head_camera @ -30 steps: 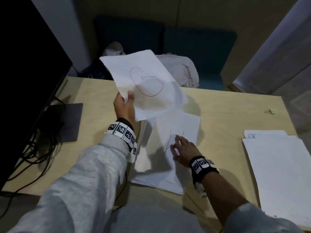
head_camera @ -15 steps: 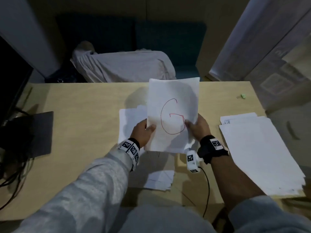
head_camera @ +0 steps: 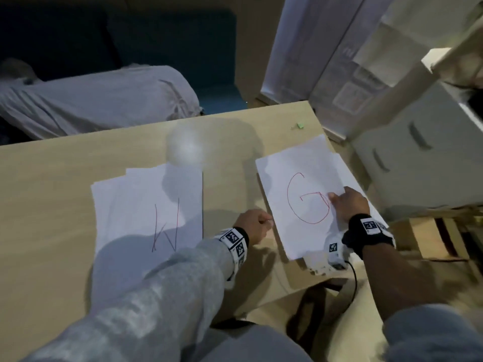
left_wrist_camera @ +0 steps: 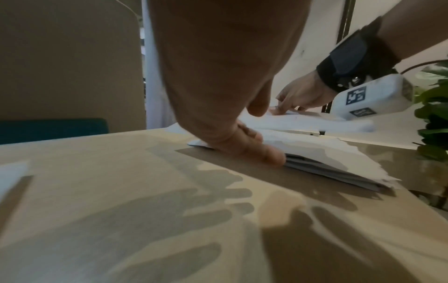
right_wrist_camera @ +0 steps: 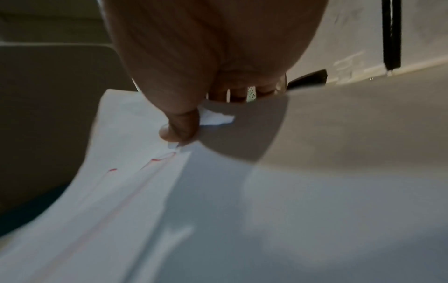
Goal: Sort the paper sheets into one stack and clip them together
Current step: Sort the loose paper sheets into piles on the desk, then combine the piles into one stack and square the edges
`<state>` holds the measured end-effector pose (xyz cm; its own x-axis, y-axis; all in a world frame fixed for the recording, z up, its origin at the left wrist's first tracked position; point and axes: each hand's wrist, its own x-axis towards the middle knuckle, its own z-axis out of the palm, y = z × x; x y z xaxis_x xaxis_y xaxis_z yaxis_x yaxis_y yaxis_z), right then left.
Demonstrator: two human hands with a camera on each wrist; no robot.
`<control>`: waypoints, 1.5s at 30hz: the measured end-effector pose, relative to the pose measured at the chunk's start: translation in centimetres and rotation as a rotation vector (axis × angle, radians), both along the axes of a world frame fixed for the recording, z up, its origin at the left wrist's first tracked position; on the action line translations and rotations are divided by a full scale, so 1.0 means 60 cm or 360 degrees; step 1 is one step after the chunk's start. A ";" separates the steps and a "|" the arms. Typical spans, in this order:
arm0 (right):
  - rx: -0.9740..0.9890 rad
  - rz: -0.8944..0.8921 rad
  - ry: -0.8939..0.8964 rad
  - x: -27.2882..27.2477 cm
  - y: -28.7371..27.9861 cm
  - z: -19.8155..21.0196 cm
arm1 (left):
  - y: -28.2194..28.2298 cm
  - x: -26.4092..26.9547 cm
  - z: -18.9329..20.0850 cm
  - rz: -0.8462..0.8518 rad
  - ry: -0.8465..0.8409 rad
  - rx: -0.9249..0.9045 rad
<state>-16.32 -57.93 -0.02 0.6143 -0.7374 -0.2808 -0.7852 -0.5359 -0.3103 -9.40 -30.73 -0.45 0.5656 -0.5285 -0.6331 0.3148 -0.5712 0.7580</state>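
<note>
A white sheet with a red G (head_camera: 300, 178) lies over the right-hand paper stack (left_wrist_camera: 339, 172) on the wooden table (head_camera: 52, 178). My right hand (head_camera: 337, 198) pinches this sheet's right edge, thumb on top (right_wrist_camera: 179, 126) and fingers beneath. At the sheet's left edge my left hand (head_camera: 266, 222) holds on with curled fingers (left_wrist_camera: 254, 149) lying against the stack. A second stack, topped by a sheet marked W (head_camera: 149, 205), lies to the left. A small green clip (head_camera: 300, 124) sits near the table's far edge.
A white cabinet with drawers (head_camera: 418, 152) stands just past the table's right edge. Behind the table, pale fabric (head_camera: 91, 100) lies on a dark blue sofa. A cable (head_camera: 352, 273) runs from my right wrist over the near edge.
Both hands have carried the G sheet to the right, from above the middle stack down onto the right-hand stack. My head has turned right, so the monitor has left the view.
</note>
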 end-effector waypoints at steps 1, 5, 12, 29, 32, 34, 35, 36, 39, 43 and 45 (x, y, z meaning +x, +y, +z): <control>-0.0033 0.0000 0.0082 -0.006 -0.027 -0.009 | -0.016 -0.005 -0.005 -0.0017 0.0007 0.0028; -0.0093 -0.0061 0.0343 -0.025 -0.107 -0.042 | -0.058 -0.018 -0.034 -0.0037 0.0116 0.0115; 0.0219 -0.0293 0.0224 -0.042 -0.147 -0.072 | -0.091 -0.031 -0.038 -0.0108 0.0265 0.0110; 0.0150 -0.0001 0.0463 0.016 -0.044 -0.083 | -0.103 -0.014 -0.048 0.0577 0.0530 0.0095; 0.0209 -0.0105 0.0446 0.019 -0.022 -0.084 | -0.089 -0.015 -0.056 0.0546 0.0552 0.0154; 0.0343 -0.0212 0.0442 0.022 -0.008 -0.084 | -0.081 -0.018 -0.058 0.0463 0.0401 0.0269; 0.0407 -0.0260 0.0451 0.026 -0.002 -0.083 | -0.077 -0.018 -0.061 0.0378 0.0268 0.0373; 0.0446 -0.0264 0.0443 0.032 0.004 -0.081 | -0.073 -0.019 -0.062 0.0304 0.0140 0.0463; 0.0503 -0.0136 0.0526 0.044 0.002 -0.119 | -0.060 -0.013 -0.063 0.0354 0.0056 0.0427; 0.0561 -0.0168 0.0457 0.044 0.049 -0.084 | -0.036 -0.003 -0.064 0.0577 0.0129 0.0401; 0.0649 -0.0224 0.0365 0.041 0.065 -0.072 | -0.027 -0.001 -0.060 0.0613 0.0083 0.0496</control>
